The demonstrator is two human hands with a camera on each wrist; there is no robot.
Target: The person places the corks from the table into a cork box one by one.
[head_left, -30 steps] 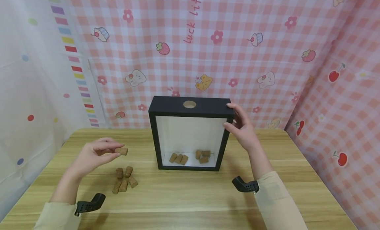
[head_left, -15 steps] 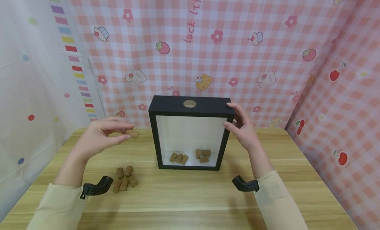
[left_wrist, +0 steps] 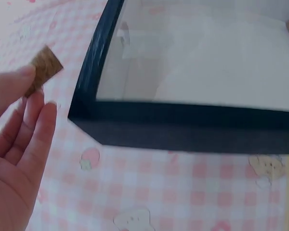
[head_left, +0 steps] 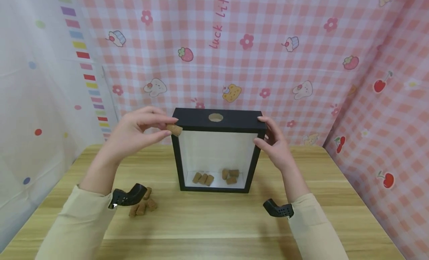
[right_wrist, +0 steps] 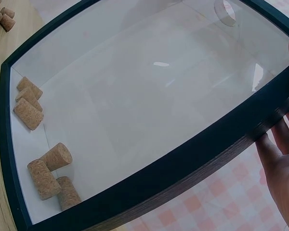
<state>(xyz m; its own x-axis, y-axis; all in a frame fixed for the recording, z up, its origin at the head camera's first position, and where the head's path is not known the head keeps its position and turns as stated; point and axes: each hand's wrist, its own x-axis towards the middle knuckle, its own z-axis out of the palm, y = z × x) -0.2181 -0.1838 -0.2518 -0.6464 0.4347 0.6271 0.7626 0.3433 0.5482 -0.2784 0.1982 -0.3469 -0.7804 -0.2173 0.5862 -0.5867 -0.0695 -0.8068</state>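
Checked cloth hangs beyond your hands; beneath them lies the wooden surface. Between them stands the black-framed box, upright, your right hand gripping its right edge. Your left hand pinches a cork near the box's upper left corner, long axis roughly level and crosswise; the upward-facing hole lies to its right, between your hands.

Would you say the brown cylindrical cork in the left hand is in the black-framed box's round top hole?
No, the left hand pinches the cork well left of the round top hole.
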